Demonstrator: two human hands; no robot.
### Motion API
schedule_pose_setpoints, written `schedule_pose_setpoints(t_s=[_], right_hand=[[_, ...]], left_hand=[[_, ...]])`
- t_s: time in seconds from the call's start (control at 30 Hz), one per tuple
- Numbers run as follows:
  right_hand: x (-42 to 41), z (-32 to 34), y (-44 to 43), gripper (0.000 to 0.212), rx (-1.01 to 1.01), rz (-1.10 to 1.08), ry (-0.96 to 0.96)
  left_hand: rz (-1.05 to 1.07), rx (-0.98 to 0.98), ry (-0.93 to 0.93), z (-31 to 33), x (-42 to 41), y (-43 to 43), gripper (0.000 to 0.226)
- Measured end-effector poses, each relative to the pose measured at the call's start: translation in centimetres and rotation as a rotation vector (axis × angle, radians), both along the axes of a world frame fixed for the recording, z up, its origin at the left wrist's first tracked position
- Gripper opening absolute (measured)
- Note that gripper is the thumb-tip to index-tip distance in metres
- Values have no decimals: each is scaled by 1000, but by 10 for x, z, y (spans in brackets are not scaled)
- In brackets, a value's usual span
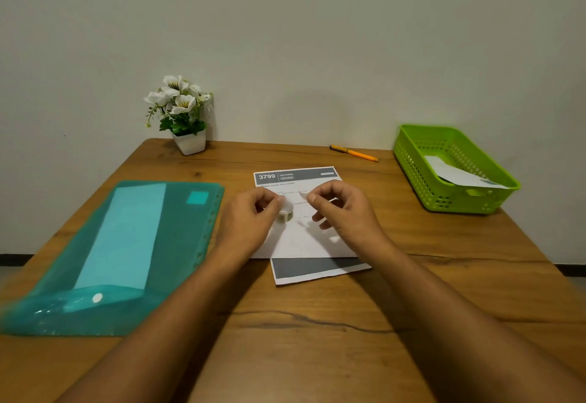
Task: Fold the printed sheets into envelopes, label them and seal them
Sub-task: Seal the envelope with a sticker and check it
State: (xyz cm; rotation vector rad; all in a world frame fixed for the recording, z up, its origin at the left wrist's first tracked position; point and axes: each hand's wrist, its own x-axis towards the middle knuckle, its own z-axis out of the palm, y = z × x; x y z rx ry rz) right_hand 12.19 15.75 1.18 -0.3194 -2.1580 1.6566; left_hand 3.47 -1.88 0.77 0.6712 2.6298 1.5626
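Head view: a small roll of clear tape [286,212] is gripped by the curled fingers of the left hand [250,222], and its free end appears to be pinched by the right hand [342,209]. The strip could be twisted or stuck to itself if pulled unevenly, and the unheld fold could be sealed crooked. The printed sheet [304,244], white with grey bands, lies partly folded on the desk [317,339] beneath both hands.

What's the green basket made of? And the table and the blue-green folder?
The green basket looks like moulded plastic: bright, slightly glossy, with rows of holes. The table looks like wood or a wood-look laminate: brown grain, knots and dark lines. The teal folder seems to be thin translucent plastic: shiny, and a pale sheet shows through.
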Motion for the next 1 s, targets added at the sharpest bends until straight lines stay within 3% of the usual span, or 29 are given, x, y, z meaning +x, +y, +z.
schedule_pose_setpoints(t_s=[0.13, 0.23, 0.33, 0.4, 0.57, 0.83, 1.0], right_hand=[[16, -1, 9, 5, 207, 11, 103], [27, -2, 16, 6, 312, 18, 111], [37, -5, 22, 7, 314, 23, 90], [42, -7, 25, 15, 242, 12, 60], [50, -8, 25, 24, -177, -86, -14], [46, -6, 36, 21, -351, -180, -74], [44, 5, 70, 19, -356, -333, -162]], left_hand=[[-160, 193, -540, 18, 21, 16, 50], [-173, 257, -708, 18, 24, 27, 36], [-179, 287, -743, 13, 28, 37, 16], [-161, 306, -734, 10, 30, 43, 10], [-135, 360, -639, 2, 41, 57, 6], [-160, 295, -452, -9, 50, 74, 22], [-195, -19, 13, -21, 42, 84, 34]])
